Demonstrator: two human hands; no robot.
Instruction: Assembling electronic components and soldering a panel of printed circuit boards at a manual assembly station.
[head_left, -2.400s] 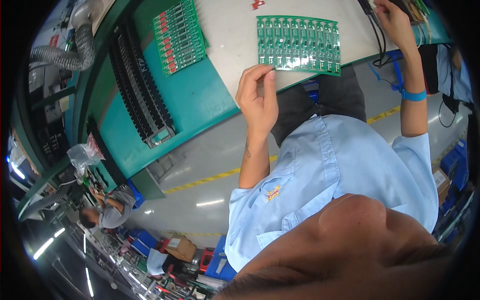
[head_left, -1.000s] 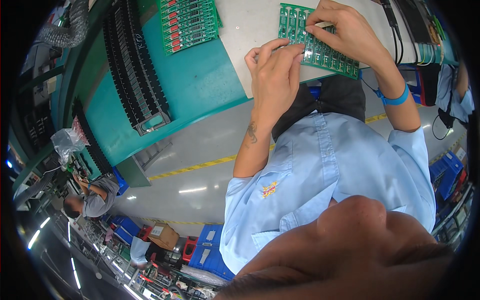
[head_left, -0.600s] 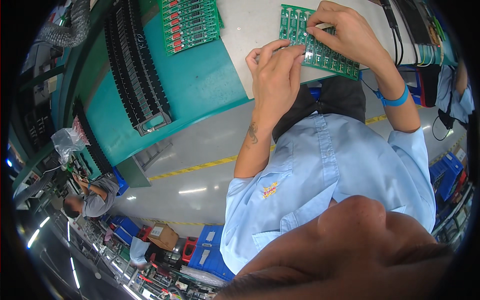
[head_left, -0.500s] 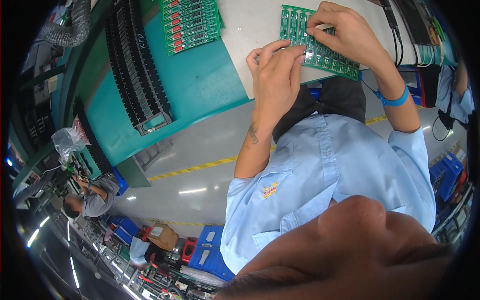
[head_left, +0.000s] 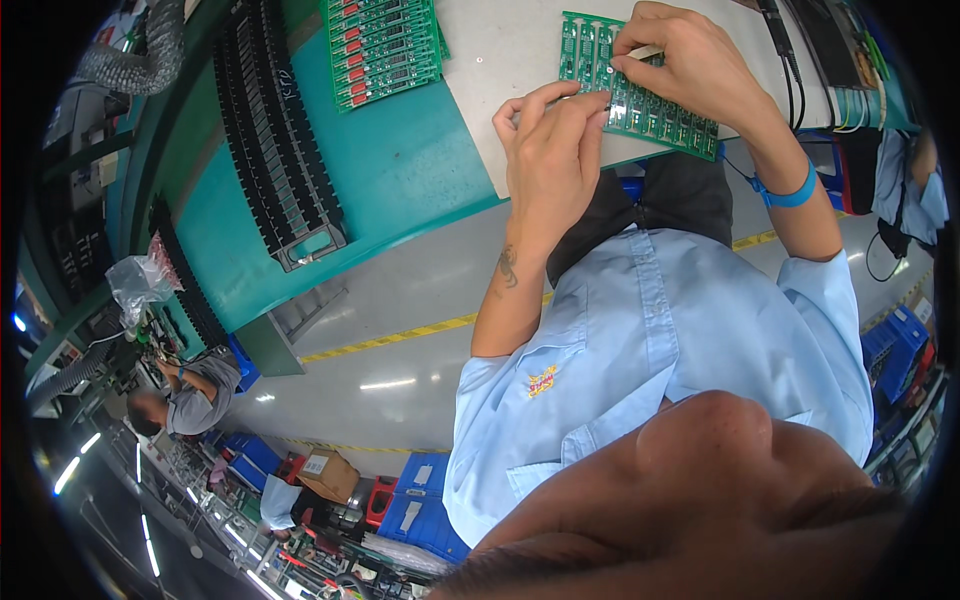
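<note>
A green circuit board panel (head_left: 690, 128), made of several narrow boards side by side, lies on the white work surface in front of me. My left hand (head_left: 550, 150) rests at its left edge, index finger and thumb drawn together over the panel. Whatever is between those fingertips is too small to name. My right hand (head_left: 690, 65) is over the panel's far part, thumb and fingers pinched around a narrow, pale piece (head_left: 650, 52). Its kind does not show, and the fingers hide most of it. A blue wrist strap (head_left: 792, 192) circles my right wrist.
On the green mat (head_left: 400, 160) to the left lie a black slotted rack (head_left: 275, 140) and another green panel (head_left: 385, 50) with red components. Black cables (head_left: 790, 65) run down at the right. Two people work farther off at the lower left.
Both hands stay almost in place over the panel, with only slight finger movement at the right hand. The view has shifted very slightly.
</note>
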